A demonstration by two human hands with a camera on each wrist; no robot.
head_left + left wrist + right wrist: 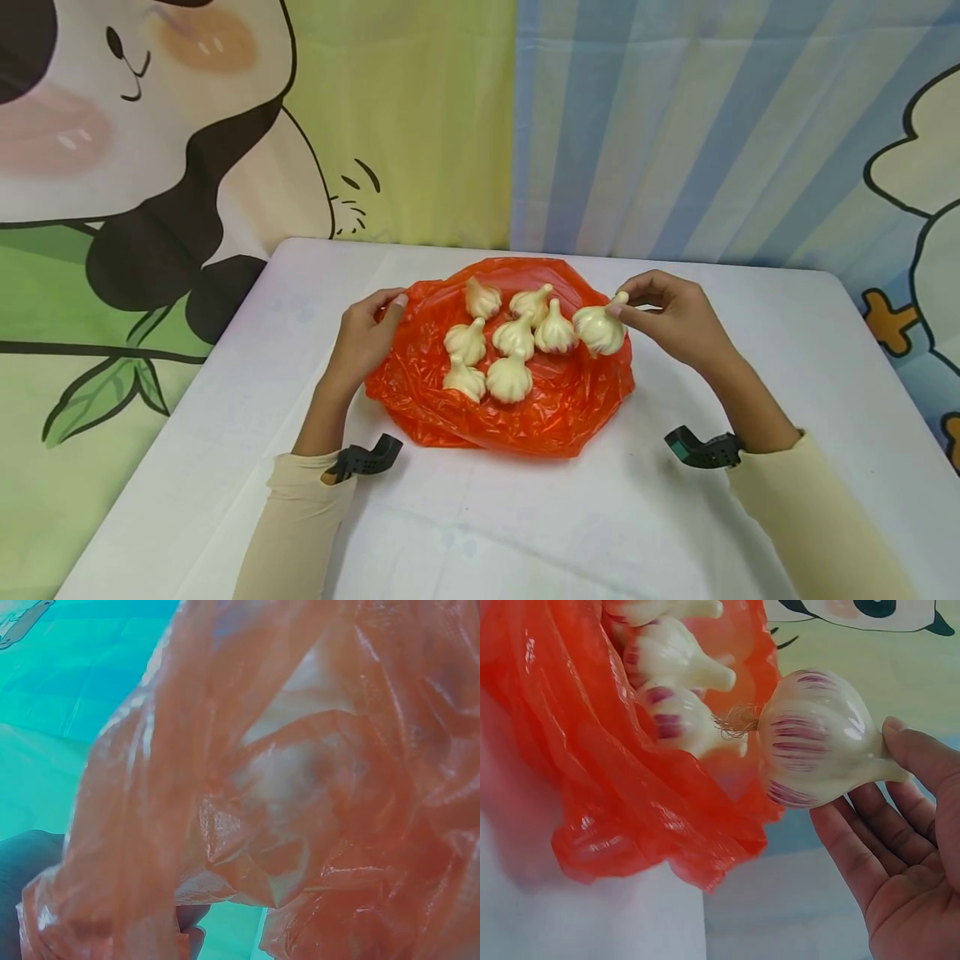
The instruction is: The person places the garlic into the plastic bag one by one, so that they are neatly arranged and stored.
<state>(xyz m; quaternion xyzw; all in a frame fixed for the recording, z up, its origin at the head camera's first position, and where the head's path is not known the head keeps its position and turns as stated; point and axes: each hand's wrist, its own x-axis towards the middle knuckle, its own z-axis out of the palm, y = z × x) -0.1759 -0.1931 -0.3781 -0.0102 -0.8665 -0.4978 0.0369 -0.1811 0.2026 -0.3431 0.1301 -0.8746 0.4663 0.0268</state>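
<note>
A red plastic bag [420, 417] lies spread wide with several white garlic bulbs [511, 379] inside it. At the bag's left rim my left hand [365, 337] grips the plastic between thumb and fingers. Crumpled film [135, 825] covers most of that hand in the left wrist view. My right hand [675, 321] pinches one garlic bulb [599, 330] by its stem over the bag's right side. Purple streaks and a tuft of roots mark this held bulb [817, 742] in the right wrist view, its root end turned toward the bag.
Under the bag is a table with a white cover [525, 525]. Behind it hangs a printed curtain [420, 125] with a panda and blue stripes. Each wrist wears a dark camera mount, one on the left [369, 458] and one on the right [701, 448].
</note>
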